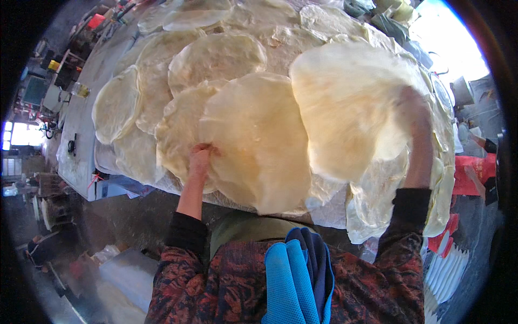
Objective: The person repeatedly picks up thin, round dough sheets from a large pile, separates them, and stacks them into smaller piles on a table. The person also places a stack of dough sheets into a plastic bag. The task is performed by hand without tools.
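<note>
Many thin, round, pale yellow sheets, of a material I cannot settle, overlap on a large table. My left hand (202, 156) has its fingertips closed at the left part of a wide sheet (259, 137) in front of me; whether they pinch its edge or only touch it is unclear. At the right, my right hand (410, 101) is blurred by motion over another broad sheet (344, 105), and its fingers cannot be made out. A rounder sheet (216, 58) lies beyond them, and a smaller sheet (117, 105) is at the far left.
A pale tabletop (75, 150) with a small black object extends at the left. A clear container (80, 90) stands on it. Another person's hands (473, 174) show at the far right beside a red cloth or bag (463, 186). Another person (50, 245) is at the lower left.
</note>
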### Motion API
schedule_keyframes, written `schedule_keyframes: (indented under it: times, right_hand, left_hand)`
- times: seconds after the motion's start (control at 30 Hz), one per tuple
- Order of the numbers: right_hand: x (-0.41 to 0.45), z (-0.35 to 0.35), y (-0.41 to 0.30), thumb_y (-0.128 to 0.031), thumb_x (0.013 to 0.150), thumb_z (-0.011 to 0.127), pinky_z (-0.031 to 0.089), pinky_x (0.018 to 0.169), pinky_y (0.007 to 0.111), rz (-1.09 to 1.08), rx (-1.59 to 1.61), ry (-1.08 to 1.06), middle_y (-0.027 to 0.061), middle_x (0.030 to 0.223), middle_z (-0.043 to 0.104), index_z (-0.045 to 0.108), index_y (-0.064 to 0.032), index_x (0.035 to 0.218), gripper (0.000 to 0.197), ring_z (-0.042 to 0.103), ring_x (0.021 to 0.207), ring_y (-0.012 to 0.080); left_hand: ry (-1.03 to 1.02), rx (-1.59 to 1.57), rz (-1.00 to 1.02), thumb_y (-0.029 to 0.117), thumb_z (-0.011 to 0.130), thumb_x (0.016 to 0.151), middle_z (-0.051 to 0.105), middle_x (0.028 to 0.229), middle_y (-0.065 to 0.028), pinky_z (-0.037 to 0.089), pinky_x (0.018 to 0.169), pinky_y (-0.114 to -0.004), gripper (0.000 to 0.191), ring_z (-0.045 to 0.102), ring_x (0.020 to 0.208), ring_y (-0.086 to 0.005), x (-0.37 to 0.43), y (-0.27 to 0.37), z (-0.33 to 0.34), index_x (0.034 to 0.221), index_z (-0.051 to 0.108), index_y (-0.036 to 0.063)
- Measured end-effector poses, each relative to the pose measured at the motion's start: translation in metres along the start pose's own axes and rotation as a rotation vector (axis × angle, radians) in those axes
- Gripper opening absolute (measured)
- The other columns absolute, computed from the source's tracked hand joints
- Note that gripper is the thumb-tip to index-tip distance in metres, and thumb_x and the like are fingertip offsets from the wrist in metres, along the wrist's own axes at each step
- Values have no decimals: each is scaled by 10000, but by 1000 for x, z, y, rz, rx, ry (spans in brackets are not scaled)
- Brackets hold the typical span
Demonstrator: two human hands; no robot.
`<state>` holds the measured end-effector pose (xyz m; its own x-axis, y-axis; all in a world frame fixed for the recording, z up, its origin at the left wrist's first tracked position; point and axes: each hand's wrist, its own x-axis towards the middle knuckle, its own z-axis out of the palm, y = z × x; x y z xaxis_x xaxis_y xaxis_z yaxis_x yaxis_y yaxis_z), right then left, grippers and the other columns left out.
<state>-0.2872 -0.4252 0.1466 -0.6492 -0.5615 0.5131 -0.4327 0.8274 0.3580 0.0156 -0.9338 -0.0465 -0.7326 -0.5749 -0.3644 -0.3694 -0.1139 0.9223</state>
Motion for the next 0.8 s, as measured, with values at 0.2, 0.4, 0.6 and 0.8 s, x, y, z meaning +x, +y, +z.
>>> schedule_keyframes:
  times: [0.2,0.4,0.6,0.8]
  right_hand:
    - [114,-89,3,-206,939,407,456,629,192,540,1127,-163,0,1166,627,520,-140,1287,371,591,825,105]
    - [181,-103,-103,-146,934,471,501,636,235,-78,983,93,22,1056,668,622,-127,1174,284,609,798,124]
    - [124,-98,-262,-207,906,536,479,862,370,-306,1262,-495,107,1023,667,657,-134,1127,262,618,968,256]
    - [92,-24,-291,-338,886,584,405,987,410,-540,1221,-1045,161,1250,555,548,-137,1267,433,515,1142,358]
  left_hand:
    - [44,259,-60,67,565,847,632,739,-24,450,617,-238,99,575,673,-109,21,-16,-62,841,649,15]
    - [-161,-162,74,45,540,874,612,804,27,434,650,-216,102,543,698,-65,36,53,-46,907,637,41]
    - [-127,-186,129,37,511,871,622,928,-12,444,708,-196,181,571,789,-82,52,128,-63,1013,624,32]
    - [599,466,378,59,558,819,576,1137,-142,431,881,-361,441,539,1014,-249,88,7,-175,1245,483,-28]
